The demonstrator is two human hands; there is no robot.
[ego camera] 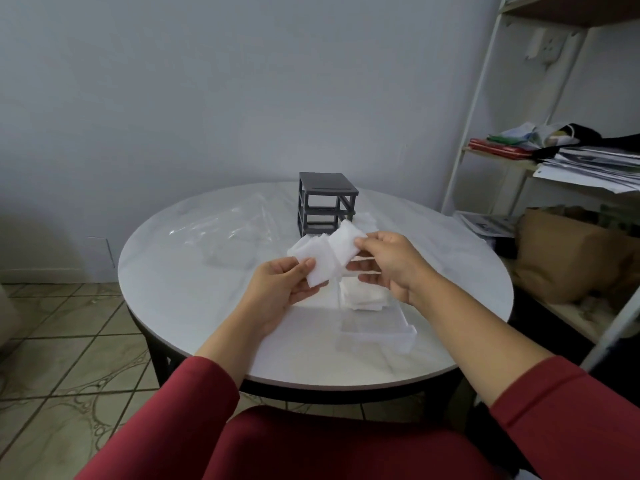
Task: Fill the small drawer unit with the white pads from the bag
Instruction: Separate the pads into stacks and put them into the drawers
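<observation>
Head view. A fanned bunch of white pads (320, 263) is held above the worktop (194, 317), between the two hands and in front of the drawer unit (327, 202).

Left hand (282, 287): partly closed. The thumb presses on top of the bunch's lower left corner and the fingers curl beneath it.

Right hand (388, 268): thumb and forefinger pinch the right edge of the upper pad (344, 245). The remaining fingers are loosely curled below and hold nothing.

The drawer unit is a dark grey frame standing at the far side of the worktop, its bays open. A clear drawer (375, 329) lies on the worktop just below the right hand, and a stack of pads (363, 296) rests in its far end. The clear bag (225, 233) lies flat to the left of the drawer unit, apart from both hands.
</observation>
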